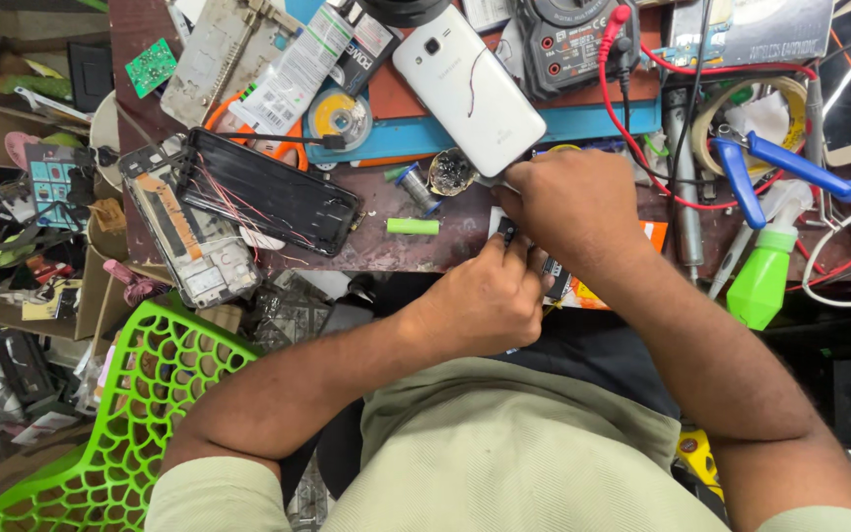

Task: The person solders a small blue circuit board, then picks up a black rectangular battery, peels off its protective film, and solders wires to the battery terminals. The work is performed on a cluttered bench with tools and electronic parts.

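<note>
My left hand (480, 296) and my right hand (565, 202) meet at the front edge of a cluttered workbench (416, 241). Both close on a small dark part (554, 274) held between the fingers; most of it is hidden by the hands. A thin metal tool tip (490, 181) pokes out from under my right hand toward a brass wool tip cleaner (452, 171). A white phone (467, 87) lies face down just above my right hand.
A black phone back with thin wires (278, 192) and an opened phone frame (189, 232) lie left. A multimeter (575, 41) with red leads, blue-handled pliers (770, 163), a green spray bottle (765, 276), a solder spool (416, 187) and a green chair (140, 394) surround the spot.
</note>
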